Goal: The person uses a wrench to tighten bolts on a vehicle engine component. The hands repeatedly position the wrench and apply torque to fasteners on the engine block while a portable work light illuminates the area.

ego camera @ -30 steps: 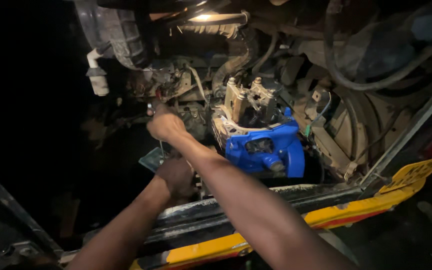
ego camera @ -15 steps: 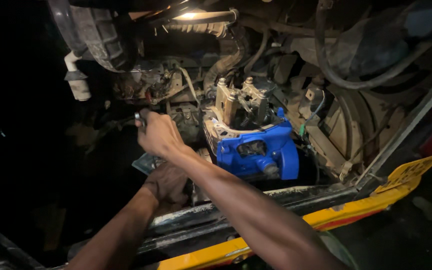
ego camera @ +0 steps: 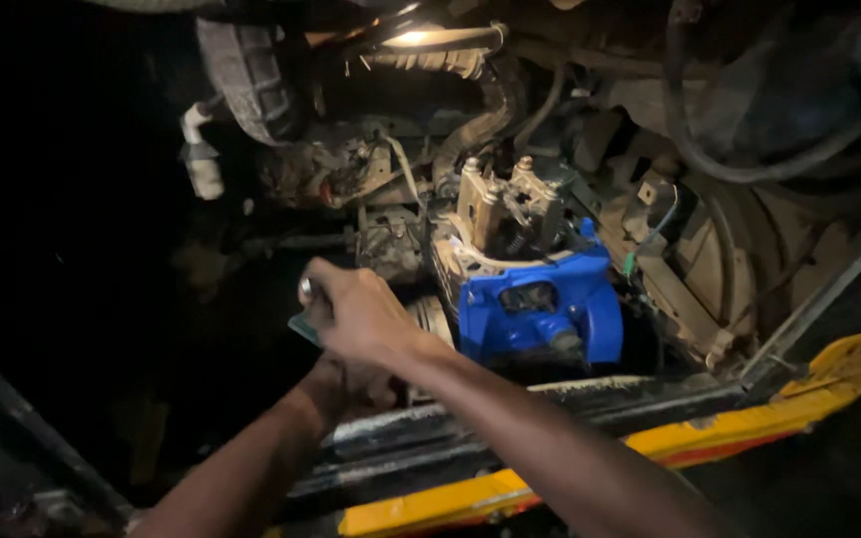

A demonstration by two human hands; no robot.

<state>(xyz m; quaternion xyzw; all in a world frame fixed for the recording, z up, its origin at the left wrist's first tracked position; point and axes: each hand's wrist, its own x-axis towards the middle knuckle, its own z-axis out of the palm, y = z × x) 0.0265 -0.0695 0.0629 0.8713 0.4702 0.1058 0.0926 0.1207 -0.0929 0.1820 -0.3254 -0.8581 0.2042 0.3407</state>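
My right hand (ego camera: 363, 317) reaches into a dark engine bay, its fingers closed around a small metal tool (ego camera: 306, 291) whose shiny end pokes out at the left of the fist. My left hand (ego camera: 346, 387) sits just below it, mostly hidden under the right wrist. A flat teal-grey object (ego camera: 301, 330) shows at the edge between the two hands; which hand holds it I cannot tell. To the right of both hands stands a blue engine part (ego camera: 535, 309) with a tan, bolted block (ego camera: 505, 204) on top.
A lamp (ego camera: 413, 38) glows at the top. Black hoses (ego camera: 739, 164) and a ribbed duct (ego camera: 246, 85) hang around the engine. A yellow body edge (ego camera: 749, 423) and a dark metal bar (ego camera: 510, 418) cross below my arms. The left side is in darkness.
My right hand has pulled down and back from the engine towards me, still closed on the tool. The left hand stays beneath it.
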